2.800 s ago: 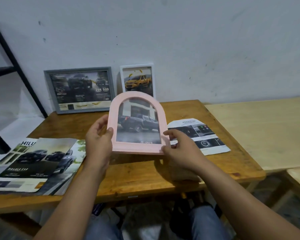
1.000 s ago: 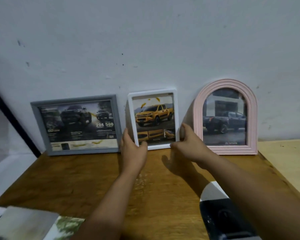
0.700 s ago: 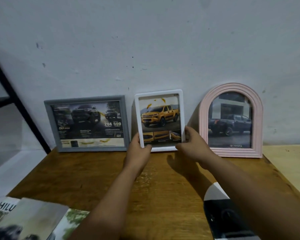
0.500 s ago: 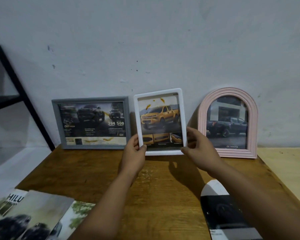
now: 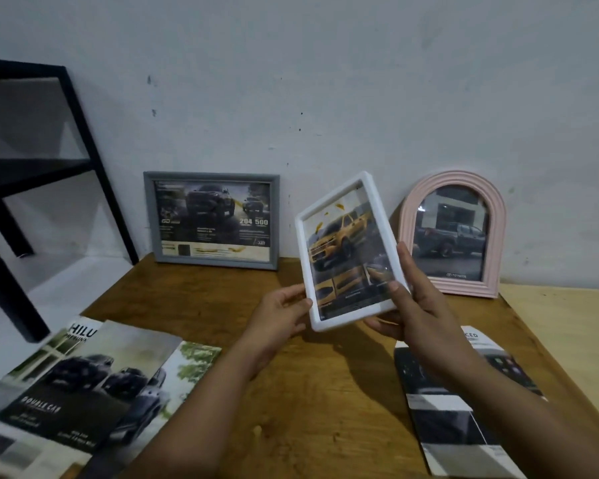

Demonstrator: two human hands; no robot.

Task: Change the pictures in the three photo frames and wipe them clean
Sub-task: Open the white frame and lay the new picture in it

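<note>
Now you hold the white frame (image 5: 348, 252) lifted clear of the table (image 5: 325, 392), near its back edge. Your left hand (image 5: 279, 314) pinches the lower left corner and your right hand (image 5: 417, 305) grips the lower right side. Its long axis tilts up and right, so the right hand is nearer to turn it over.

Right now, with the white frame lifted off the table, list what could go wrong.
1. The white frame is tilted in mid-air, held only at its lower edges by the left hand and right hand; a loose grip could drop it.
2. Swinging it right could knock over the pink arched frame leaning against the wall.
</note>
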